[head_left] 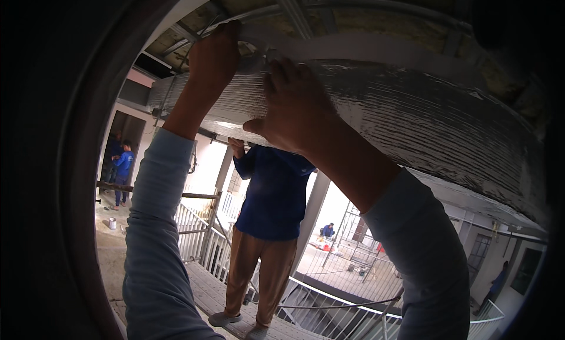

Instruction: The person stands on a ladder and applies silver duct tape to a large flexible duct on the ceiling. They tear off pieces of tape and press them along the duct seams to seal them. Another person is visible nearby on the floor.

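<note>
A long duct wrapped in ribbed, silvery foil insulation (406, 110) runs overhead across the view. My left hand (215, 55) is raised to its upper edge, fingers closed on what looks like silvery foil tape (253, 62); the fingertips are hidden and the tape's full shape is dim. Lying against the duct's near side, my right hand (300, 107) has its fingers stretched upward and its thumb out to the left. Its fingertips are close to the tape.
Beyond the duct a person in a blue top (273, 193) stands on a scaffold platform (206, 287), one hand at the duct's underside. Metal ceiling framing (291, 10) is just above. White railings (335, 302) and scaffold pipes (209, 219) surround the platform. Other people work farther off.
</note>
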The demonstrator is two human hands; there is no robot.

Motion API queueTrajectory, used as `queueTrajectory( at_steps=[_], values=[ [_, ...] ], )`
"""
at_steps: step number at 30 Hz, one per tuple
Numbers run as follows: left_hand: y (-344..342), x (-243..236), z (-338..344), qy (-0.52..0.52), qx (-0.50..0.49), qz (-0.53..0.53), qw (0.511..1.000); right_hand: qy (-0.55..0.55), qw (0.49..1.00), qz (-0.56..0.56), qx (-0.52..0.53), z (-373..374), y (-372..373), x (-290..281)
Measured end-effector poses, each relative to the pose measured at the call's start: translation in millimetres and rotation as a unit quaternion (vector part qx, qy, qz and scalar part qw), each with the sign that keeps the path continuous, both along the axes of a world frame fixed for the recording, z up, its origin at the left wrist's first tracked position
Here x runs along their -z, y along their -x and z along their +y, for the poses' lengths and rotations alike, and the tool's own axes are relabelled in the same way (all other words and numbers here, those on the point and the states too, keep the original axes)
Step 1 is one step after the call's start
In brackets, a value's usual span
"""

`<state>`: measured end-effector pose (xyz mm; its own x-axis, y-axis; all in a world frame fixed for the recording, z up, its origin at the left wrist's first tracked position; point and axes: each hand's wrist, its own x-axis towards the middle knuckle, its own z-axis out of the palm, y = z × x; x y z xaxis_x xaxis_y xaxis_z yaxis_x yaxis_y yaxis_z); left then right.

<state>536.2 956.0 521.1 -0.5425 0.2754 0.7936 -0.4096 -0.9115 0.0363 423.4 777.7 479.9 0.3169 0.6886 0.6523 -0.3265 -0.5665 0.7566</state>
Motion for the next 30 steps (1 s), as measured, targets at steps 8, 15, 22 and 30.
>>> queueTrajectory(
  at_steps=[8, 15, 22, 30],
  values=[
    [-6, 0, 7, 0.013, -0.036, -0.019, 0.999, 0.019, 1.0, -0.008, 0.022, -1, 7, -1],
    [-24, -12, 28, 0.001, 0.0, -0.084, 0.996, 0.053, 0.995, -0.061, -0.052, -12, 4, -2],
    [-49, -20, 51, 0.035, 0.083, 0.028, 0.996, 0.044, 0.996, -0.064, -0.033, -19, 0, -3],
    [-69, -19, 61, 0.054, 0.07, 0.059, 0.994, 0.06, 0.992, -0.072, -0.079, -20, -3, -5]
  ],
)
